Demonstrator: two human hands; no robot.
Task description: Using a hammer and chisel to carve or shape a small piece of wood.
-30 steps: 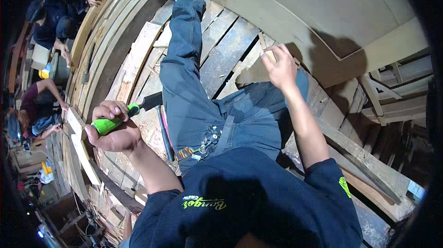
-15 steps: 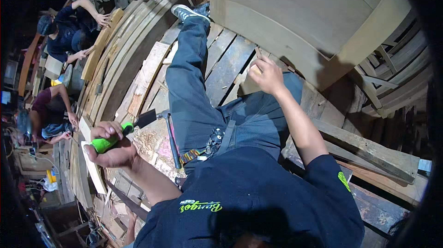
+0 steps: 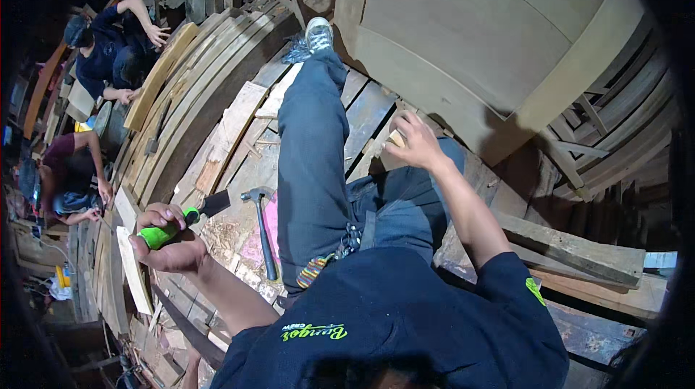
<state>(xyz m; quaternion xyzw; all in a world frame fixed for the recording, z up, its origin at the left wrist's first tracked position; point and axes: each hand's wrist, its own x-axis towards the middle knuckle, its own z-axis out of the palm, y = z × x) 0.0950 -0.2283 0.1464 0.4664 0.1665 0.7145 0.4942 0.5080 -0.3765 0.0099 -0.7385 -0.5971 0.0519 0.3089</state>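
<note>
My left hand (image 3: 174,248) is wrapped round the bright green handle of a wide-bladed chisel (image 3: 216,204), its dark blade pointing away to the right. Over my bent right leg, my right hand (image 3: 418,144) has its fingers curled on a small pale wood piece (image 3: 396,138); the hand covers much of it. A claw hammer (image 3: 264,238) with a dark handle lies beside my left thigh, on wood shavings and a pink sheet (image 3: 271,219).
A large wooden panel (image 3: 463,41) stands ahead. Curved stacked planks (image 3: 217,78) run along the left, with two people working beyond them. Boards (image 3: 572,244) lie to my right. A dark saw-like blade (image 3: 190,325) is near my left elbow.
My left foot has swung to the right and the leg has straightened. My right hand has come slightly lower and left, its fingers more closed. The chisel stays in my left hand.
</note>
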